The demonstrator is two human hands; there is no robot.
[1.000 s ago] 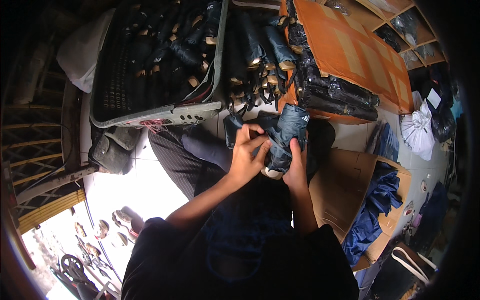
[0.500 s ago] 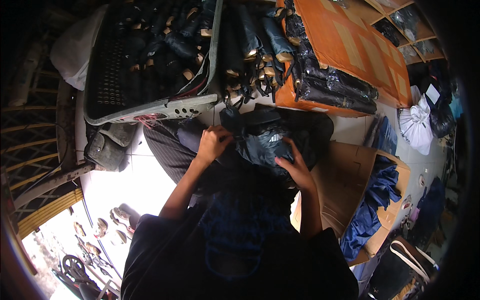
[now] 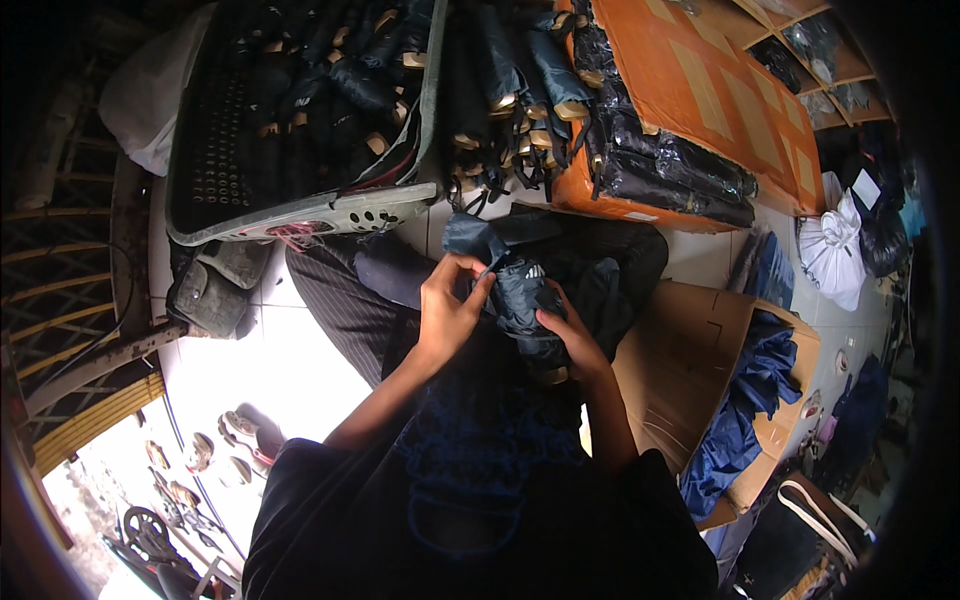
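Observation:
A dark folding umbrella, its canopy loosely gathered, lies over my lap with its tan handle end pointing toward me. My right hand is closed around its right side, the thumb lying on the cloth. On the other side my left hand pinches the umbrella's cloth or strap between thumb and fingertips; which one I cannot tell. Beyond those fingers a dark flap of cloth sticks out to the far left. More dark fabric spreads over my legs, and its edges are hard to make out.
Ahead on the left, a grey plastic crate holds many folded umbrellas. More umbrellas lean by an orange carton of black wrapped packs. To my right stands an open cardboard box with blue cloth. A grey bag sits at left.
My left hand has moved right and a little nearer, onto the umbrella. The canopy is gathered narrower, the tan handle end now shows, and the cloth flap has swung outward.

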